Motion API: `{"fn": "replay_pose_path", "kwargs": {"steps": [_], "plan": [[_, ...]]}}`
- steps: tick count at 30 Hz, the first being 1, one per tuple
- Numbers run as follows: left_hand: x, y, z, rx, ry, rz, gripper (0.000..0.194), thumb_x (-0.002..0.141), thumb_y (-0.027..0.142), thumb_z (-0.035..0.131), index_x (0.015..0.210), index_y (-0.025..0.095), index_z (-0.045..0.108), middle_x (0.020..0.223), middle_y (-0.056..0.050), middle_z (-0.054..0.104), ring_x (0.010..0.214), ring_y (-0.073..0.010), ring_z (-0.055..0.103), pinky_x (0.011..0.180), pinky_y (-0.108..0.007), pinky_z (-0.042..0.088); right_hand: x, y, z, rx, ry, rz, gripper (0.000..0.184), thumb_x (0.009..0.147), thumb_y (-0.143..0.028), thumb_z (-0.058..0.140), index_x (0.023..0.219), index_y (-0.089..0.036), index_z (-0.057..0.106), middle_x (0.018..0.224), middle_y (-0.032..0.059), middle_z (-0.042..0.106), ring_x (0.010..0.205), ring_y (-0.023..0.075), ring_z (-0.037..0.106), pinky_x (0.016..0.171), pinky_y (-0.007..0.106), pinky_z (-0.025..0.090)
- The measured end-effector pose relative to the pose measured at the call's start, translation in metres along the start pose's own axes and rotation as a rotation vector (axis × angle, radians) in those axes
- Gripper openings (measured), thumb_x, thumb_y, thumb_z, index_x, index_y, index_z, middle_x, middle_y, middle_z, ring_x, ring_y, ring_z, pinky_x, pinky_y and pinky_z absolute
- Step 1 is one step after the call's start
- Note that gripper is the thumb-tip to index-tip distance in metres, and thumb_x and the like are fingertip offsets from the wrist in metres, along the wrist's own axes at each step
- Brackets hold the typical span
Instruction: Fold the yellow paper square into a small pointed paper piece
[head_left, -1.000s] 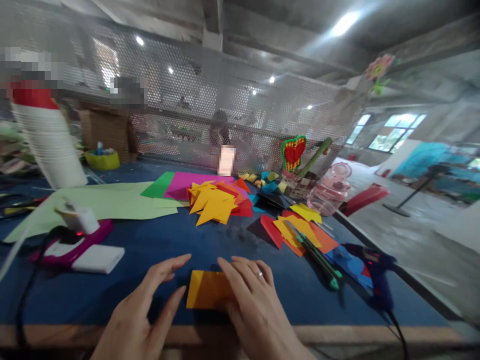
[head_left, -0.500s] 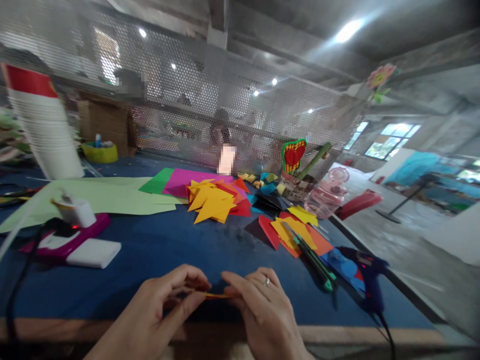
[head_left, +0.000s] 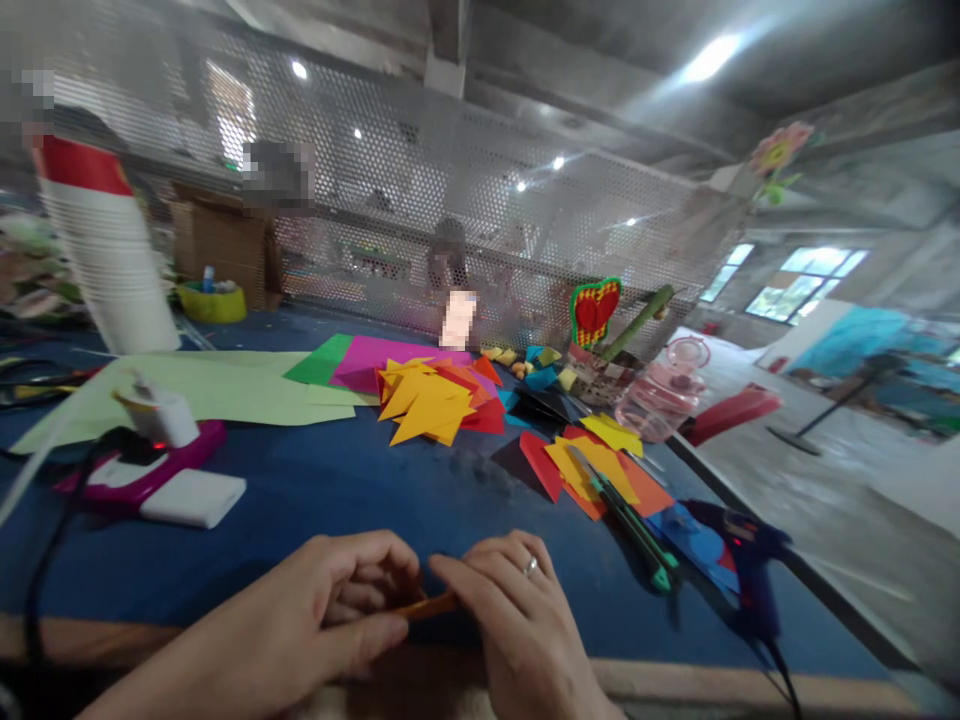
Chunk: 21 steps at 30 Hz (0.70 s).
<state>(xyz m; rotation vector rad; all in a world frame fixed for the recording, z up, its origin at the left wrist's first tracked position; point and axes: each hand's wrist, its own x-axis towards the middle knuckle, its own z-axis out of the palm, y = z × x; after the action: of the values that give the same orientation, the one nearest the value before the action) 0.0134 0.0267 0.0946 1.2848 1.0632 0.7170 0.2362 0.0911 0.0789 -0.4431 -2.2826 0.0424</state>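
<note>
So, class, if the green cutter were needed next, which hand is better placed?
Probably the right hand: it is nearer the green cutter, with the left hand farther across. Both hold the orange paper, so the right must release first.

Before the heap of pointed yellow paper pieces (head_left: 431,405) are the left hand (head_left: 341,600) and right hand (head_left: 517,610) — a thin orange paper piece (head_left: 429,606) between them. Left of the heap, a long pale-green paper sheet (head_left: 225,388); right, a slim green-and-black cutter (head_left: 626,522).
</note>
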Motion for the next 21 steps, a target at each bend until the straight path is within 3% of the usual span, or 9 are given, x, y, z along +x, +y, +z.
{"fn": "replay_pose_path", "kwargs": {"steps": [4,9,13,15,18,21], "plan": [[0.005,-0.004,-0.003,-0.077,-0.009,-0.088,0.031,0.090,0.048,0.067,0.110,0.025,0.064,0.104,0.001,0.068,0.089,-0.0129,0.064,0.076,-0.021,0.052,-0.003,0.000,-0.001,0.035,0.013,-0.005,0.041,0.094,-0.005,0.041,0.122,-0.021,0.065,0.092,-0.0017,0.072,0.085,0.0118,0.063,0.086,0.029,0.038],[0.007,-0.007,-0.003,-0.123,-0.094,-0.035,0.042,0.087,0.053,0.069,0.119,0.026,0.063,0.119,-0.004,0.066,0.109,-0.0214,0.062,0.080,-0.027,0.059,-0.002,-0.006,-0.016,0.074,-0.171,0.086,0.036,0.103,-0.018,0.046,0.135,-0.025,0.061,0.101,-0.0005,0.073,0.095,0.0132,0.064,0.094,0.029,0.040],[0.008,-0.005,0.000,-0.233,-0.235,0.006,0.046,0.087,0.050,0.071,0.126,0.027,0.060,0.121,-0.005,0.064,0.112,-0.0228,0.062,0.076,-0.026,0.057,-0.001,-0.007,-0.023,0.130,-0.201,0.074,0.038,0.105,-0.024,0.044,0.141,-0.028,0.056,0.104,-0.0013,0.073,0.096,0.0133,0.065,0.094,0.029,0.041],[0.009,-0.003,0.002,-0.275,-0.261,0.035,0.044,0.087,0.047,0.072,0.124,0.026,0.062,0.121,-0.005,0.065,0.112,-0.0216,0.061,0.086,-0.029,0.054,-0.001,-0.007,-0.024,0.141,-0.214,0.051,0.037,0.105,-0.026,0.046,0.142,-0.028,0.054,0.105,-0.0018,0.073,0.096,0.0136,0.065,0.096,0.030,0.043],[0.010,-0.002,0.006,-0.305,-0.231,0.064,0.047,0.086,0.052,0.073,0.122,0.023,0.063,0.124,-0.007,0.067,0.117,-0.0225,0.061,0.099,-0.034,0.048,-0.003,-0.006,-0.021,0.125,-0.137,0.030,0.038,0.103,-0.022,0.051,0.141,-0.026,0.053,0.105,0.0005,0.071,0.099,0.0135,0.065,0.094,0.027,0.048],[0.010,-0.004,0.010,-0.396,-0.220,0.031,0.051,0.084,0.053,0.075,0.124,0.023,0.061,0.125,-0.009,0.066,0.113,-0.0225,0.064,0.091,-0.033,0.051,-0.009,-0.007,-0.013,0.051,0.031,0.187,0.050,0.100,-0.031,0.057,0.147,-0.023,0.044,0.128,0.0105,0.062,0.119,0.0195,0.062,0.096,0.028,0.054]]}}
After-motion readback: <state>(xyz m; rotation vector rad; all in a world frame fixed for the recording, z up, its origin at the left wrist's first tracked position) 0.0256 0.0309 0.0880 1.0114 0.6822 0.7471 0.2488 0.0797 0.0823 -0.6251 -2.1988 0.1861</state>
